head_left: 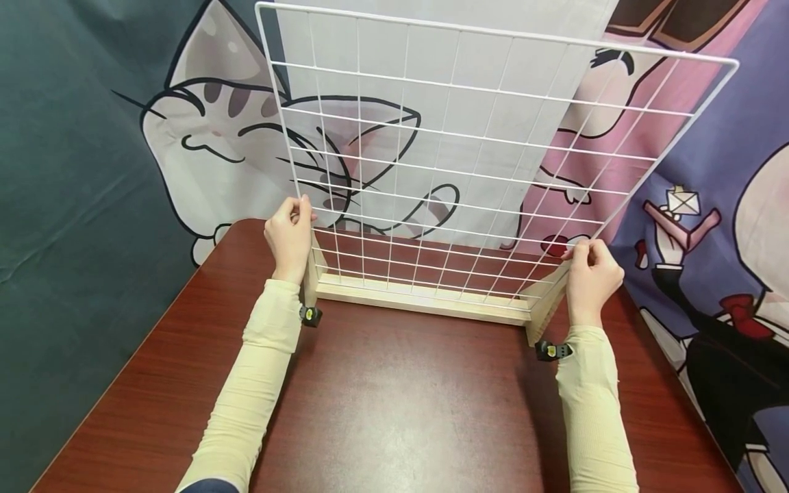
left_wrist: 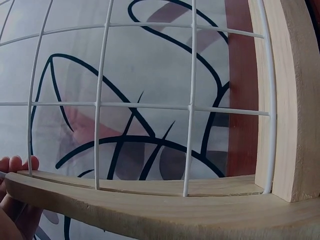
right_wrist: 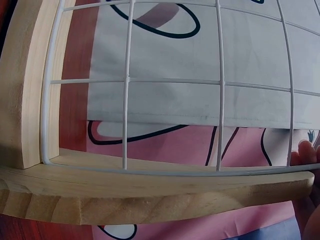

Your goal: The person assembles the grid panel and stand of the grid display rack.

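Note:
A white wire grid panel (head_left: 456, 27) stands upright and leans back in a pale wooden stand (head_left: 425, 306). My left hand (head_left: 290, 236) pinches the grid's left edge, just above the left side piece. At the top of the right side piece, my right hand (head_left: 593, 277) grips the right edge with curled fingers. In the left wrist view the wires run down into a groove in the wooden side piece (left_wrist: 125, 205). The right wrist view shows the grid's edge wire lying along the other side piece (right_wrist: 150, 197), with fingertips (right_wrist: 306, 151) at its end.
The stand rests on a reddish-brown table (head_left: 401, 404) near its back edge. Behind hangs a cartoon-printed cloth (head_left: 234, 171), with more of it along the right. Each wrist wears a small black camera, the left camera (head_left: 311, 316) beside the stand.

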Demonstrator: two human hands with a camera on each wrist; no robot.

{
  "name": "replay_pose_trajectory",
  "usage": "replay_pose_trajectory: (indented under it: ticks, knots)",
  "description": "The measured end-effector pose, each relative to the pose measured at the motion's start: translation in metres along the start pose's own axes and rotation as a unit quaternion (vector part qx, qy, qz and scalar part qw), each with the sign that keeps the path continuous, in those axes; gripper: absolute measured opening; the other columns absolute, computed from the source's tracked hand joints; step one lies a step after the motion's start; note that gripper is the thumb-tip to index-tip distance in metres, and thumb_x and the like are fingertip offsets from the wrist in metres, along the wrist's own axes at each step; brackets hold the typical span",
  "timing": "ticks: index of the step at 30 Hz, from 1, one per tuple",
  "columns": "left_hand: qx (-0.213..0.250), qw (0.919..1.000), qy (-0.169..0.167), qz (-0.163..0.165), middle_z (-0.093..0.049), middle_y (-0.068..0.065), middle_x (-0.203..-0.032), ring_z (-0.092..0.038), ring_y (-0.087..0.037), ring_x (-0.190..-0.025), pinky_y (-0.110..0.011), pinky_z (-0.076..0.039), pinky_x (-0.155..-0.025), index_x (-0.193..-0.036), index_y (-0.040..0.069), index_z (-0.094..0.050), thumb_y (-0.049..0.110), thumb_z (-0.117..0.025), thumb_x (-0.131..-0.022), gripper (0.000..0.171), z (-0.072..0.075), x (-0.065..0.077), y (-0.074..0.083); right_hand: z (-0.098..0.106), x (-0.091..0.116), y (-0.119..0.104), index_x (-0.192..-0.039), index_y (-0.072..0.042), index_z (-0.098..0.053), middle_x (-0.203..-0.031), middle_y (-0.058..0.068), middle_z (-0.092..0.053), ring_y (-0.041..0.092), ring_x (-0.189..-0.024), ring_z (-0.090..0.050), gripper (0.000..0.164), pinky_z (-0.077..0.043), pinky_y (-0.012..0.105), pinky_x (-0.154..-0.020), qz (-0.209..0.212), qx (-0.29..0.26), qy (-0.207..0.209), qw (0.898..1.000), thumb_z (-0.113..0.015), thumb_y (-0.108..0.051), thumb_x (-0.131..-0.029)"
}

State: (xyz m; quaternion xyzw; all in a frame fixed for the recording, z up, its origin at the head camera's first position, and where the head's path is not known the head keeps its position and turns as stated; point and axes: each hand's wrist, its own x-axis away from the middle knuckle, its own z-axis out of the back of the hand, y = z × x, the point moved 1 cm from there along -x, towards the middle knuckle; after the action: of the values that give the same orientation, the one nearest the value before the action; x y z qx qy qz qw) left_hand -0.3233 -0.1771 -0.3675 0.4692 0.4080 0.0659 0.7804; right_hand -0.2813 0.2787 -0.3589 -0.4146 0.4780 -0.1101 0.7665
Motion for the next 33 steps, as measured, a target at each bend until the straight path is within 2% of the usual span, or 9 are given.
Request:
replay_pose_trajectory:
  ticks: [8, 22, 27, 33]
  knots:
    - [-0.006, 1.0000, 0.001, 0.007, -0.076, -0.009, -0.080, -0.073, -0.027, -0.075, -0.038, -0.047, -0.083, -0.089, 0.006, -0.068, 0.031, -0.053, -0.097, 0.030, -0.002, -0.001, 0.001, 0.000, -0.001, -0.002, -0.070, -0.002, -0.068, -0.053, -0.040, -0.046, -0.019, -0.051, -0.038, 0.029, -0.026, 0.011, -0.059, 0.000, 0.011, 0.003, 1.000, -0.049, -0.015, -0.089]
    - [-0.016, 0.9997, 0.009, 0.013, -0.075, -0.008, -0.080, -0.070, -0.028, -0.076, -0.042, -0.046, -0.083, -0.087, 0.006, -0.067, 0.026, -0.052, -0.096, 0.026, -0.006, 0.001, 0.004, 0.000, 0.000, 0.002, -0.072, -0.002, -0.067, -0.053, -0.043, -0.046, -0.022, -0.051, -0.037, 0.027, -0.026, 0.011, -0.058, -0.008, 0.014, 0.006, 1.000, -0.048, -0.013, -0.087]
    - [-0.011, 0.9997, 0.020, 0.005, -0.075, -0.009, -0.078, -0.068, -0.028, -0.072, -0.042, -0.046, -0.081, -0.086, 0.007, -0.067, 0.028, -0.051, -0.096, 0.028, -0.009, 0.002, 0.003, 0.000, -0.001, 0.003, -0.071, -0.003, -0.067, -0.053, -0.043, -0.045, -0.022, -0.051, -0.037, 0.027, -0.026, 0.011, -0.058, -0.012, 0.015, 0.012, 1.000, -0.048, -0.014, -0.086]
    - [-0.011, 0.9979, 0.055, -0.033, -0.073, -0.012, -0.074, -0.065, -0.032, -0.064, -0.046, -0.043, -0.068, -0.082, 0.005, -0.064, 0.028, -0.049, -0.100, 0.033, -0.009, 0.010, 0.001, -0.002, 0.001, 0.005, -0.071, -0.003, -0.067, -0.053, -0.043, -0.045, -0.022, -0.051, -0.036, 0.028, -0.025, 0.011, -0.059, -0.005, 0.013, 0.014, 1.000, -0.048, -0.015, -0.087]
